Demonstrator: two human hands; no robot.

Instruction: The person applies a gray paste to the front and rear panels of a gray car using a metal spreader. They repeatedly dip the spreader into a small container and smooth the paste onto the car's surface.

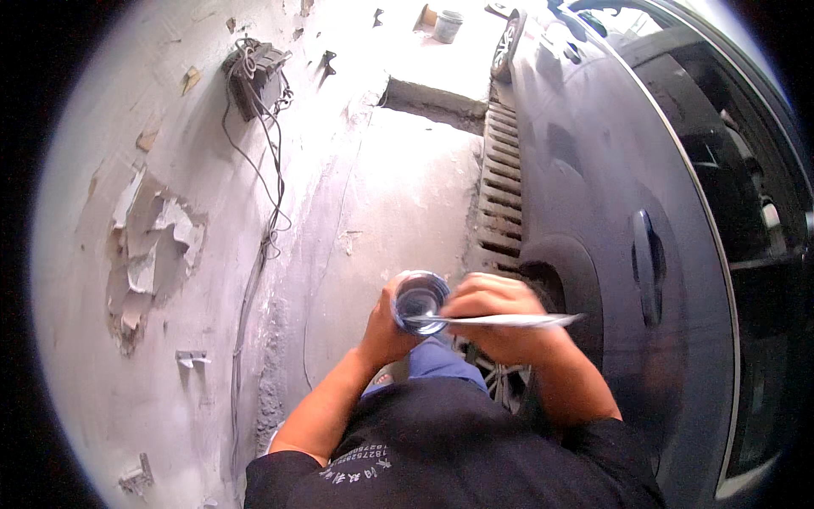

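My left hand (383,329) is wrapped round the side of a round open cup (421,297) with dark, shiny liquid inside, held in front of my body. A long flat stirring stick (530,321), pale and metallic-looking, is gripped in my right hand (496,307). One end of the stick dips into the cup's mouth; the other points right, past my wrist. My right fingers sit close to the cup's rim and look slightly blurred. Whether they touch the rim, I cannot tell.
A dark grey car (585,187) stands close on my right, its door handle (649,267) near my arm. Beside it runs a slotted floor grate (500,182), with a recess (437,103) ahead. The peeling wall (170,280) on the left carries a dark box (254,81) with hanging cables. Far ahead sits a bucket (447,27).
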